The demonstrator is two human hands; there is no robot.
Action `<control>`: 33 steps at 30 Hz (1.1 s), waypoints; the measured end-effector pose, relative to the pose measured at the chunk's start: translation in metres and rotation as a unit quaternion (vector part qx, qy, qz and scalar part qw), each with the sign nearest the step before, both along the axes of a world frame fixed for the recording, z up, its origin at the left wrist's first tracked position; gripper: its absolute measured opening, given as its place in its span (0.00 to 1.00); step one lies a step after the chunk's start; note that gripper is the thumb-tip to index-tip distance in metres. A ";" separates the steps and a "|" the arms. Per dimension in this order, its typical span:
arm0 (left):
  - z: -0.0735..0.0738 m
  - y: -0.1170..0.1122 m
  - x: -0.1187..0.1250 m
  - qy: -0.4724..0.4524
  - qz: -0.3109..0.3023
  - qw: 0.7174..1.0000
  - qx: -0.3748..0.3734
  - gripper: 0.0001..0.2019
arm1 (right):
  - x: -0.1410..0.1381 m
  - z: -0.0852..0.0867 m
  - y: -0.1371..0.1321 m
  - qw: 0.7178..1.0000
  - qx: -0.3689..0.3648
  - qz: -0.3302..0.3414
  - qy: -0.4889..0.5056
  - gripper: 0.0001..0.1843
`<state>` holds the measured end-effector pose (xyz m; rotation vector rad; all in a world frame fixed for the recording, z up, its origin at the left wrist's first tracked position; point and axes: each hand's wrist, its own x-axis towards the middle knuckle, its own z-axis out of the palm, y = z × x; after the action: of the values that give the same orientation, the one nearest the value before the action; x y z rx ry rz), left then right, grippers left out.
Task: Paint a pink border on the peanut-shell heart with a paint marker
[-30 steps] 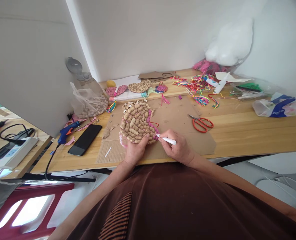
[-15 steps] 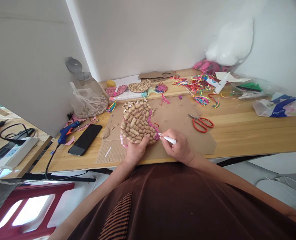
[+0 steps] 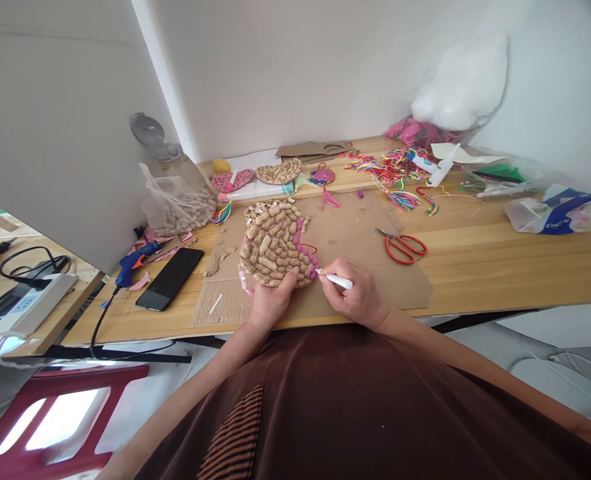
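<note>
A heart-like piece covered in peanuts [image 3: 272, 243] lies over the cardboard sheet [image 3: 360, 240], its right edge coloured purple-pink. My left hand [image 3: 272, 300] grips its lower edge, thumb on top and the other fingers hidden beneath. In my right hand [image 3: 352, 290] is a white marker [image 3: 339, 281], its tip at the coloured peanuts on the lower right edge. Whether the tip touches them I cannot tell. A red cord [image 3: 308, 248] shows beside the notch. Right of the hand lie orange-handled scissors [image 3: 402, 247].
Left are a black phone [image 3: 170, 280], a blue glue gun [image 3: 134, 263] and a bag of peanuts [image 3: 180, 207]. Behind lie finished-looking peanut hearts [image 3: 278, 172], colourful cords [image 3: 398, 167] and a glue bottle [image 3: 444, 167]. A tissue pack [image 3: 555, 210] is at the right.
The marker tip has shifted very slightly down along the coloured edge. My left hand and the peanut piece stay practically in place.
</note>
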<state>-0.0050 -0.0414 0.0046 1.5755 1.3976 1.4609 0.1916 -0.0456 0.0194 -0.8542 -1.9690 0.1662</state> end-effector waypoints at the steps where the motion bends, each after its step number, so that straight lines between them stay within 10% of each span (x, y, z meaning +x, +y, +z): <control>1: -0.001 0.000 0.000 -0.001 0.002 1.000 0.000 0.25 | 0.000 0.001 0.000 1.000 -0.005 0.007 0.007 0.05; 33: 0.007 -0.004 0.002 0.028 -0.005 1.000 0.005 0.27 | 0.001 0.002 0.000 0.996 -0.071 0.037 0.042 0.02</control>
<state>-0.0030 -0.0449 0.0120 1.6376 1.4144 1.4310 0.1923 -0.0454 0.0210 -0.8513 -1.9275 0.3835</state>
